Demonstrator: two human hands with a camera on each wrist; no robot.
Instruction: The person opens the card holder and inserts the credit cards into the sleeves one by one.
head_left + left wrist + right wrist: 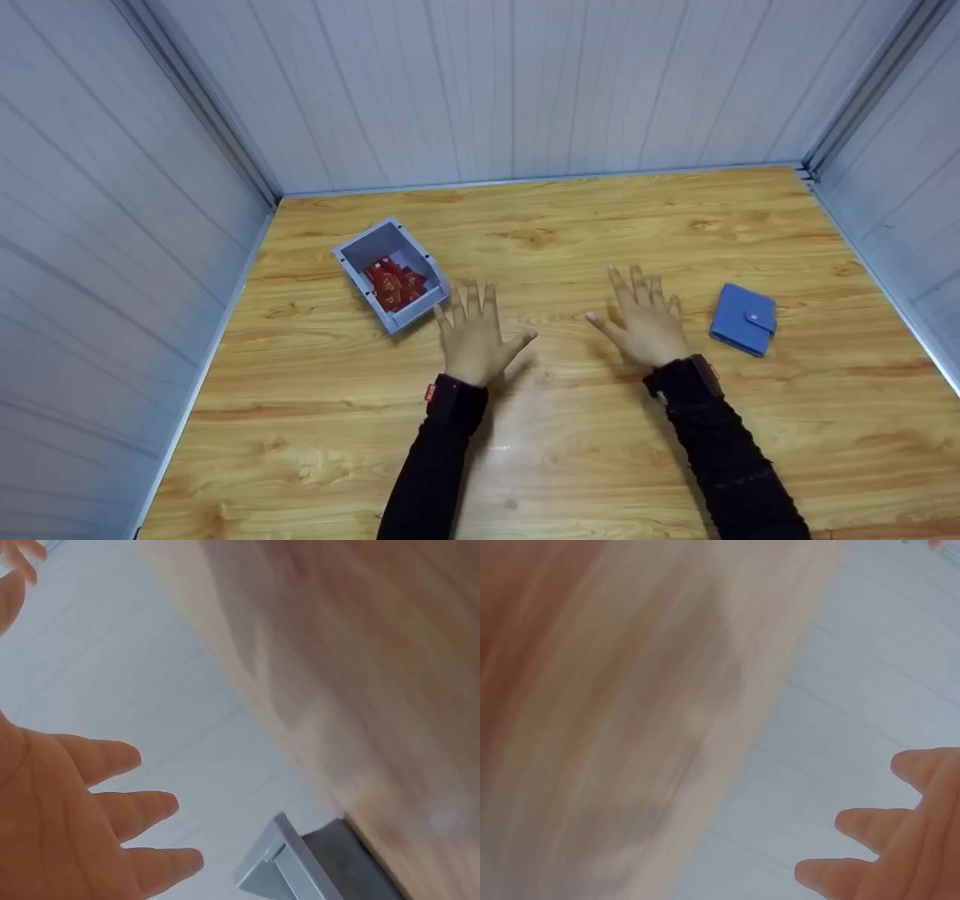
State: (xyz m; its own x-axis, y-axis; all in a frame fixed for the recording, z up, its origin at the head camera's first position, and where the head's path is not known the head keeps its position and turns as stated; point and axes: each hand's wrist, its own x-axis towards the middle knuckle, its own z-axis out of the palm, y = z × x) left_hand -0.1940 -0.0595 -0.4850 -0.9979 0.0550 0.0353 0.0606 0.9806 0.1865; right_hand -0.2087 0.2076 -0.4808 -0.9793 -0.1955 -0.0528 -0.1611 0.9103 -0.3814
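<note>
My left hand [474, 346] is spread palm down over the middle of the wooden table, fingers straight, holding nothing. Its little finger comes close to the near corner of a grey open bin [415, 309]; whether they touch I cannot tell. Inside the bin lie several red cards [393, 283] with gold lettering, overlapping in a loose pile. Fingers extended, my right hand [646, 330] also holds nothing and is nearest to a blue wallet [742, 319] with a snap strap, which lies closed to its right. In the left wrist view, part of the bin [300, 862] shows beyond the fingers.
Pale panelled walls stand behind the table [525, 465] and at both sides: the back wall [480, 90], the left wall [112, 247] and the right wall [907, 180]. Black sleeves with wrist bands cover both forearms.
</note>
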